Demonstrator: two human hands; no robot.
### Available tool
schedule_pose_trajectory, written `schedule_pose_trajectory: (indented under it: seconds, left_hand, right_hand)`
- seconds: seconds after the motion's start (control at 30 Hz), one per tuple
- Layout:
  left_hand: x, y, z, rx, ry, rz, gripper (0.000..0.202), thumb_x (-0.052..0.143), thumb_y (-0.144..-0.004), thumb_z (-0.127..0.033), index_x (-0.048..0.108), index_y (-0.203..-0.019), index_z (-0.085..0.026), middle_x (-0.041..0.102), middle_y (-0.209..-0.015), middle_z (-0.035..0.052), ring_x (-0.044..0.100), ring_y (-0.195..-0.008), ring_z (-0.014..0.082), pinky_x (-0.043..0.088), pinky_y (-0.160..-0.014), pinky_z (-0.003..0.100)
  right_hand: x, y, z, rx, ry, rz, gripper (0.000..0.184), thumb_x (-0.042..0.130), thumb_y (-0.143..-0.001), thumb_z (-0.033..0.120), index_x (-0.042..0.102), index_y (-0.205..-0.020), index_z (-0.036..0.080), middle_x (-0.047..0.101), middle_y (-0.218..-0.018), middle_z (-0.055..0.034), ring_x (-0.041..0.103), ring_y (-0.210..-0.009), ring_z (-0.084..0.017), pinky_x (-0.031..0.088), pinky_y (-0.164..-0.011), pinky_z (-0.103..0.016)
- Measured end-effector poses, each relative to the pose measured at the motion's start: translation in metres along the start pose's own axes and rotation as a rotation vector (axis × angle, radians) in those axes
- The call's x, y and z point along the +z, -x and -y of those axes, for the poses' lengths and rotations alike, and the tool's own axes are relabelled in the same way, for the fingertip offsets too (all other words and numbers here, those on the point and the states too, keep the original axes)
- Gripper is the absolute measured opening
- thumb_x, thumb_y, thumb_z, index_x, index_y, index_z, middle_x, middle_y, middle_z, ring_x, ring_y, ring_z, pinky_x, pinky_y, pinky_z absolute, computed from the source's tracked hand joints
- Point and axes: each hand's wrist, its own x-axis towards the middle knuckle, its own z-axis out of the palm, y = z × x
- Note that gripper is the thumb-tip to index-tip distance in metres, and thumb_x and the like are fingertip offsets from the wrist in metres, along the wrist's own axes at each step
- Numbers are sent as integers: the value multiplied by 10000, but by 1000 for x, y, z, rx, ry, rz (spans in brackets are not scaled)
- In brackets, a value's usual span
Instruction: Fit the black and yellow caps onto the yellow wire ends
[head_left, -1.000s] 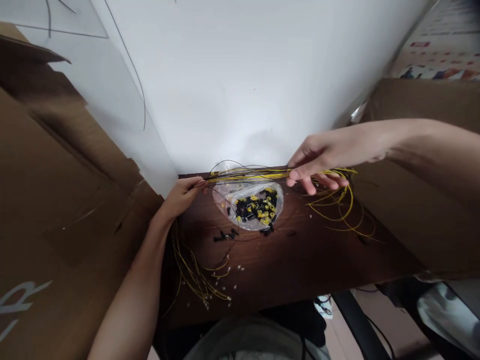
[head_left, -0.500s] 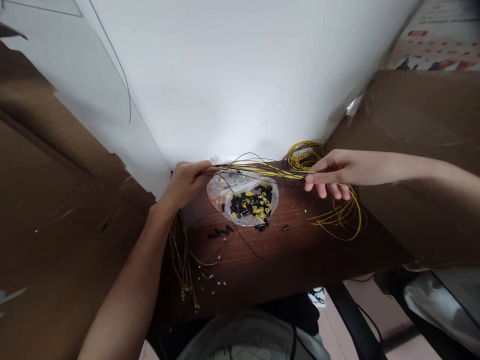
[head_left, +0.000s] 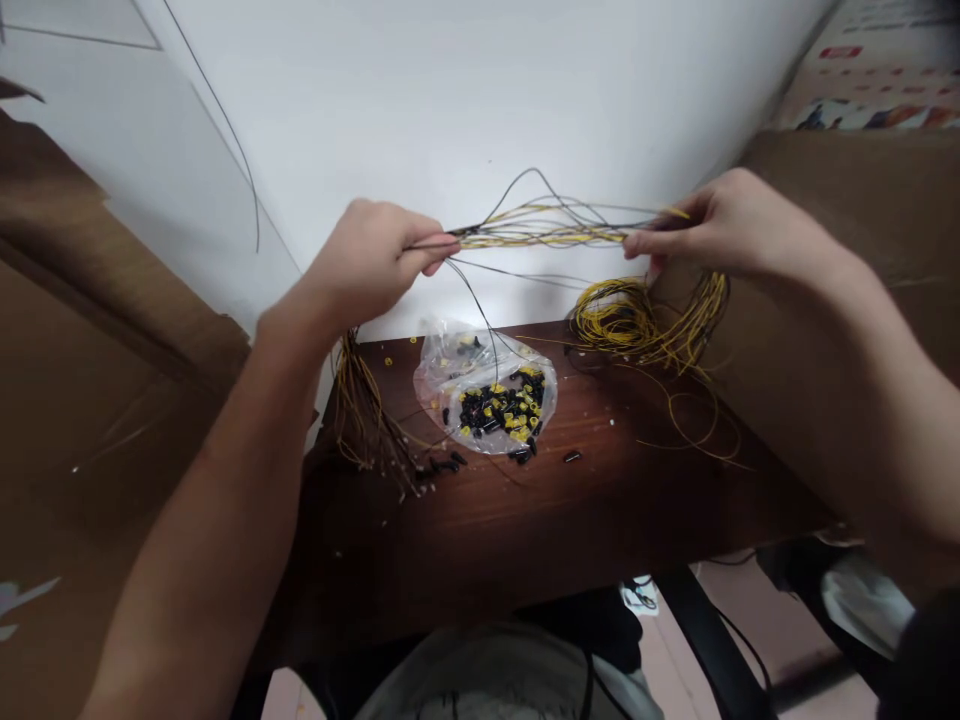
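Clearly, you are holding a loose bundle of thin yellow and black wires [head_left: 547, 240] stretched roughly level between your two hands, raised above the dark brown wooden table [head_left: 525, 545] and in front of the smooth white wall [head_left: 465, 90]. Your left hand [head_left: 394, 250] is closed on one part of the bundle, thumb pressed against the fingers, and the wires bunch tightly there. Your right hand [head_left: 712, 225] grips it farther along, with the thumb toward you and the fingers partly hidden behind. Between your hands the strands spread apart a little, and one black wire arches up above the rest.

Below your left hand, wire ends with small pale tips hang down toward the table; whether they touch it, you cannot tell from this view. On your other side, yellow and black wires droop beneath your right hand, just beside a round coil of yellow and black wire [head_left: 611, 312].

Under the stretched wires lies an open clear plastic bag [head_left: 439, 372] with small black and yellow plastic pieces [head_left: 502, 410] in it. A few loose black pieces [head_left: 448, 464] lie near the bag. Brown cardboard [head_left: 112, 400] stands on your left, and a large brown cardboard box [head_left: 885, 230] stands on your right.
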Motion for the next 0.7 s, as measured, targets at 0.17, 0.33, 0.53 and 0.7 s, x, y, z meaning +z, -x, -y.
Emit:
schedule_pose_trajectory:
  seconds: [0.17,0.33,0.53,0.7]
  left_hand:
    - [-8,-9,-3,-39,-21,15,327,492,-810,-309,532,-552,-112,293,-495,-34,418,-533,67,347,-610,223]
    - [8,5,3,-82,20,26,319,467,-818,-289,524,-550,-125,296,-470,-34,353,-501,67,312,-555,223]
    - [31,12,11,-85,89,25,320,449,-834,-269,542,-560,-134,315,-459,-37,356,-507,85,311,-562,233]
    - [55,16,17,-60,42,43,362,452,-852,-290,524,-530,-141,369,-443,-42,326,-468,75,281,-541,226]
  right_hand:
    - [-2,-6,5,-4,1,-114,396,587,-754,466,713,-773,91,421,-500,5,262,-490,-61,218,-515,-288]
    - [27,-11,-8,-58,-34,63,373,571,-772,440,712,-822,99,534,-573,-28,368,-536,-85,279,-551,-284]
    - [43,-8,-14,-81,-12,119,438,639,-737,398,656,-1075,120,660,-952,-140,566,-850,-210,388,-746,-341]
    - [38,9,17,-363,-511,488,756,714,-676,401,413,-1352,248,425,-1388,-51,395,-1264,-235,309,-1038,-346]
